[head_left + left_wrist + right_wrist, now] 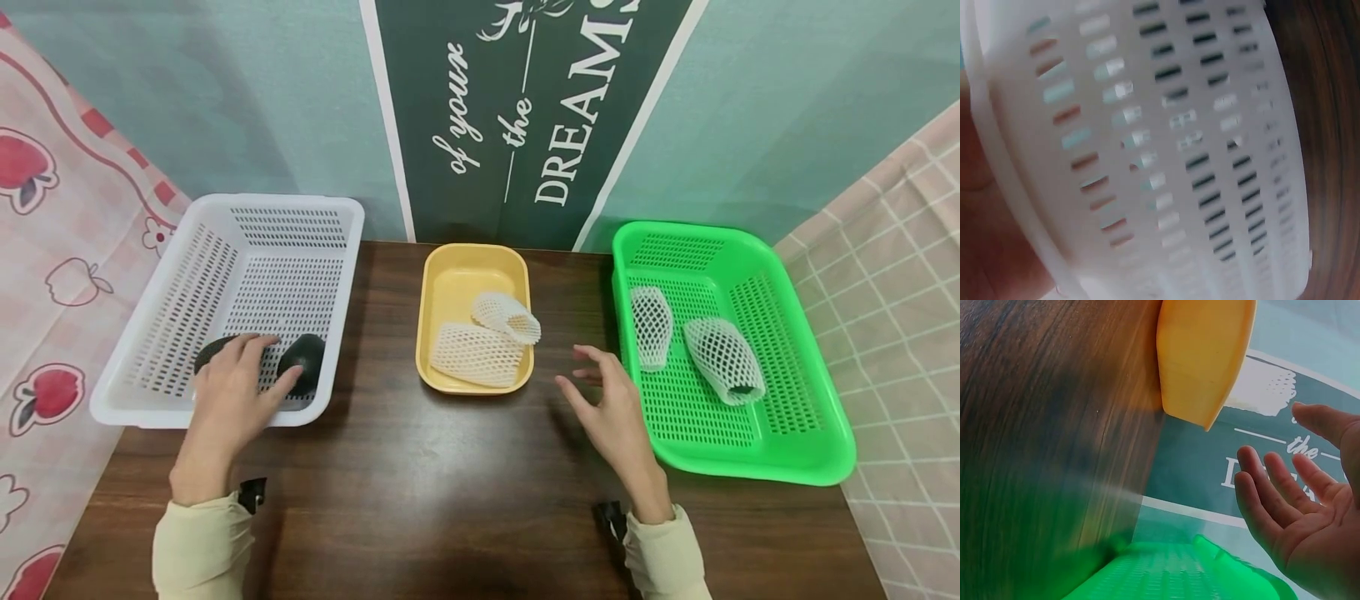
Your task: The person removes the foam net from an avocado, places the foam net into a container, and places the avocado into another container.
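Observation:
In the head view, my left hand (234, 393) reaches over the near wall of the white basket (347, 275). Its fingers lie over one dark avocado (210, 353), partly hidden by them. The thumb is spread toward a second dark avocado (309, 354); whether it touches is unclear. The left wrist view shows mostly the basket's outer wall. Between the yellow tray (431, 292) and the green basket (817, 400), my right hand (613, 417) hovers with fingers apart and nothing held. White foam net sleeves (477, 354) lie in the tray.
Two net-wrapped dark fruits, one on the left (652, 327) and one on the right (723, 358), lie in the green basket. A brown wooden table (420, 500) carries the containers. Patterned cloth (67, 275) hangs at the left, and a printed backdrop (300, 100) stands behind.

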Demonstrator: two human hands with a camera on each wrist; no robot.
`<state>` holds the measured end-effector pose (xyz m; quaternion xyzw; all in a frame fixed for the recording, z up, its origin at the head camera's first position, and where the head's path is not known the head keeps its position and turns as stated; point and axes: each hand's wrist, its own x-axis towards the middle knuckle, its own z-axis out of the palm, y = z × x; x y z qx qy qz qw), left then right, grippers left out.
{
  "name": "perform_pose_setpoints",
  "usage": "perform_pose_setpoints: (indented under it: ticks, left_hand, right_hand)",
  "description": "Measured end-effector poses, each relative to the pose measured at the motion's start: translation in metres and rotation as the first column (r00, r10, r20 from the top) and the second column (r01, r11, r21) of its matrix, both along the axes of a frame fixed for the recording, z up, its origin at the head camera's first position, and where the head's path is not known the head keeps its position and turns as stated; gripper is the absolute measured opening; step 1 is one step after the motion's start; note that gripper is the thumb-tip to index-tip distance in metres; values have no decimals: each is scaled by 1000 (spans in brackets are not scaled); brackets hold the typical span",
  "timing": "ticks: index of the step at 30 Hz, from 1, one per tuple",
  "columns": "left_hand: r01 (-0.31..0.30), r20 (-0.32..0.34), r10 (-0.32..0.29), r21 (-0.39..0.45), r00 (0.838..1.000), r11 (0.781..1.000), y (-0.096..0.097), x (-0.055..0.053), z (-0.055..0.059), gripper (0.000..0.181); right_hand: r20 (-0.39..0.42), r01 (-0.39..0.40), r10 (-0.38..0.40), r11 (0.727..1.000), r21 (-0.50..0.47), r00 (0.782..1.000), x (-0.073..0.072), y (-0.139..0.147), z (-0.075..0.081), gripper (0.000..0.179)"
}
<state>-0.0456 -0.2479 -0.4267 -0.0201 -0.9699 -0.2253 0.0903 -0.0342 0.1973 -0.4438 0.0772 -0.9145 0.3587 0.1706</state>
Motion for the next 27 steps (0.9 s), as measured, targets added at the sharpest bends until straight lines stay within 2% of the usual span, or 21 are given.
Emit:
perform_pose_setpoints:
  ticks: [6,11,15,18,21,24,27]
  left_hand:
    - [63,-10,-62,50,998,997,17,0,-1,45]
    - [114,-96,-106,83,990,990,27,-1,-5,39]
    - [187,-194,-170,74,966,980,34,-3,-9,40]
    - [241,-237,-221,58,946,969,38,-5,-12,45]
    - [269,-244,-253,33,936,963,42,-4,-15,49]
    - [274,-242,-262,17,934,962,45,-3,-16,51]
    - [272,-242,-260,18,935,962,46,-3,-17,50]
  right_hand:
    - [-18,0,0,1000,-11,1000,3,5,2,50]
    - [-34,22,-22,1000,3,999,5,12,7,50]
    - [-93,29,-28,1000,6,995,4,22,9,50]
    - [-146,31,-30,1000,1,989,4,32,11,49]
    - [-187,46,-46,999,-5,981,5,41,13,48]
    - [-203,79,-76,997,9,976,6,51,16,48]
    - [-176,125,-118,992,28,977,8,61,17,48]
